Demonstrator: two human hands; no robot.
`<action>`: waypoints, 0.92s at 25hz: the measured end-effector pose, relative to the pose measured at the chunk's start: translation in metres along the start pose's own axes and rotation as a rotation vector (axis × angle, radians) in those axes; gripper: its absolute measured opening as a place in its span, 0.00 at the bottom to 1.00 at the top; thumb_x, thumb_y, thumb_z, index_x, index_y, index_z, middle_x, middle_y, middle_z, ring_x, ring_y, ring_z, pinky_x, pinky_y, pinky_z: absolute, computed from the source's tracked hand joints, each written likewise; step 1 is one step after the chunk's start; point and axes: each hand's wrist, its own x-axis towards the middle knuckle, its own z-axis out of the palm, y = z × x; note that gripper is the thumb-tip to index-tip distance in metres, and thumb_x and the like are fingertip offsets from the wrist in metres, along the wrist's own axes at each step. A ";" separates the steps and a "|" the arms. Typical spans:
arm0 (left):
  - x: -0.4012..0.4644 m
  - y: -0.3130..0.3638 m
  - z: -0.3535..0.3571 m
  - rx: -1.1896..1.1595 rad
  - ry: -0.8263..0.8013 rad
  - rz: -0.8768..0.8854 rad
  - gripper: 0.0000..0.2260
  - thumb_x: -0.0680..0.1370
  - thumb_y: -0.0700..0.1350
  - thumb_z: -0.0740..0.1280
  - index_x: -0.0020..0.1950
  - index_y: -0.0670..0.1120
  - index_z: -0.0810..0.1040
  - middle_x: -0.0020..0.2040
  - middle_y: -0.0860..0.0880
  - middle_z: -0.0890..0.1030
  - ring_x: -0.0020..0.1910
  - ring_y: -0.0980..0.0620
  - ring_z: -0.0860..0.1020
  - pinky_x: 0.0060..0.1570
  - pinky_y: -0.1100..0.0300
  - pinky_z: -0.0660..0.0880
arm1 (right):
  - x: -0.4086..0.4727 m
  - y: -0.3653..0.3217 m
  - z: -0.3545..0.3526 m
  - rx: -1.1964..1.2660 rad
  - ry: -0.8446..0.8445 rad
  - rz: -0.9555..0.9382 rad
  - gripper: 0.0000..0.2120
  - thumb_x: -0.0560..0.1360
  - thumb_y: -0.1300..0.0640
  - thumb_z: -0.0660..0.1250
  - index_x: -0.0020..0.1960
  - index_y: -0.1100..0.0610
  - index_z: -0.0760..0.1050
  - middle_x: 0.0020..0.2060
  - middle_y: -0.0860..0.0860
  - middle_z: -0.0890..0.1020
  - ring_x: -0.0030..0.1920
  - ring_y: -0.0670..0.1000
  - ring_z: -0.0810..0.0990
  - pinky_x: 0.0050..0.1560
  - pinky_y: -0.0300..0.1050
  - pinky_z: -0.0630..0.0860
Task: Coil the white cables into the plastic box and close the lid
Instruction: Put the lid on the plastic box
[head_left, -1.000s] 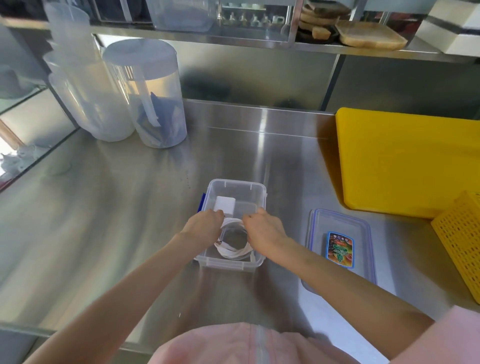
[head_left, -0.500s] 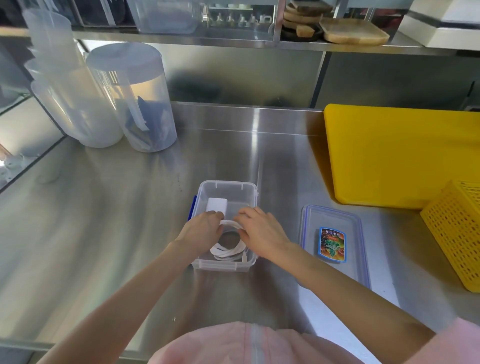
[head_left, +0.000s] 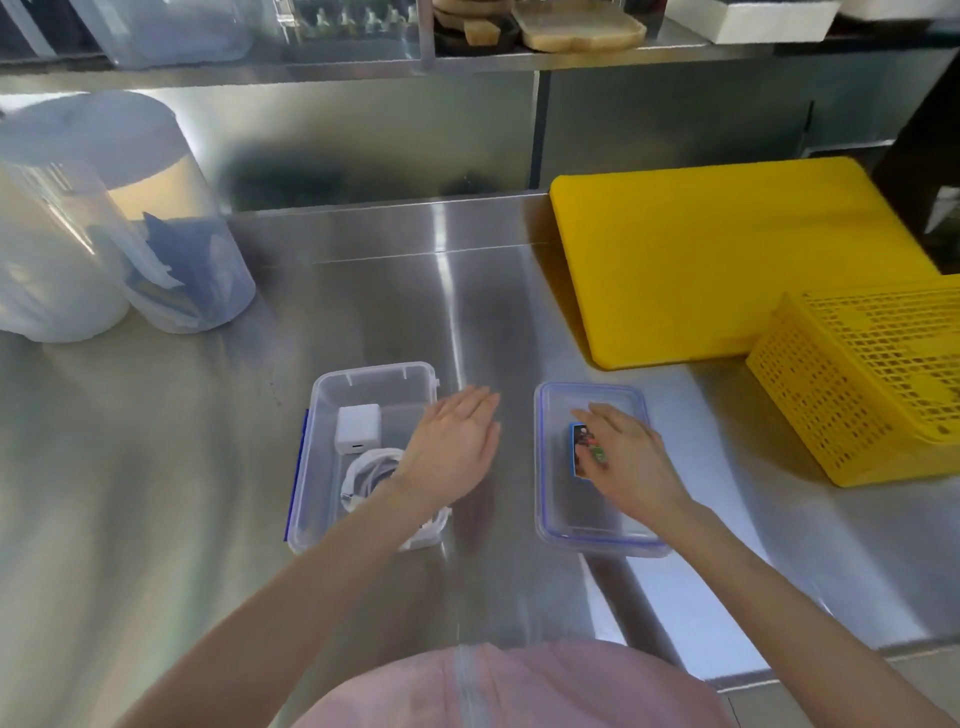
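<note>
A clear plastic box (head_left: 324, 395) with a blue clip on its left side stands on the steel counter. Inside lie a white charger block (head_left: 357, 427) and a coiled white cable (head_left: 370, 475), partly hidden by my left forearm. My left hand (head_left: 453, 447) hovers flat over the box's right rim, fingers straight, holding nothing. The clear lid (head_left: 587, 530) with a blue seal and a coloured sticker (head_left: 582, 451) lies flat to the right of the box. My right hand (head_left: 626, 460) is over the lid's middle with fingers relaxed, touching or just above it.
A yellow cutting board (head_left: 717, 260) lies at the back right, with a yellow slotted basket (head_left: 872, 384) in front of it. Two tall clear containers (head_left: 156, 234) stand at the back left. A shelf runs above the counter's back wall.
Both hands have left the cable coil in the box. My right hand moved right onto the lid, and my left hand lifted and shifted to the box's right rim.
</note>
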 end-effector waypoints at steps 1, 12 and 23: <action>0.003 0.007 0.005 0.003 -0.033 0.013 0.21 0.80 0.46 0.51 0.73 0.43 0.59 0.74 0.45 0.63 0.74 0.48 0.60 0.71 0.56 0.52 | -0.005 0.009 -0.001 0.007 -0.004 0.051 0.22 0.76 0.54 0.59 0.69 0.53 0.62 0.70 0.55 0.66 0.69 0.54 0.65 0.69 0.50 0.59; 0.010 0.050 0.044 -0.412 -0.424 -0.176 0.24 0.80 0.46 0.53 0.74 0.42 0.52 0.69 0.37 0.69 0.67 0.39 0.68 0.65 0.52 0.65 | -0.034 0.041 0.012 0.033 -0.100 0.376 0.22 0.77 0.53 0.56 0.70 0.53 0.61 0.65 0.61 0.69 0.63 0.63 0.68 0.61 0.54 0.68; -0.003 0.047 0.032 -0.645 -0.202 -0.323 0.24 0.78 0.43 0.59 0.73 0.43 0.58 0.73 0.46 0.65 0.71 0.47 0.65 0.63 0.64 0.59 | -0.038 0.014 0.011 0.403 0.105 0.407 0.19 0.75 0.61 0.59 0.66 0.56 0.68 0.65 0.60 0.71 0.63 0.62 0.68 0.63 0.50 0.66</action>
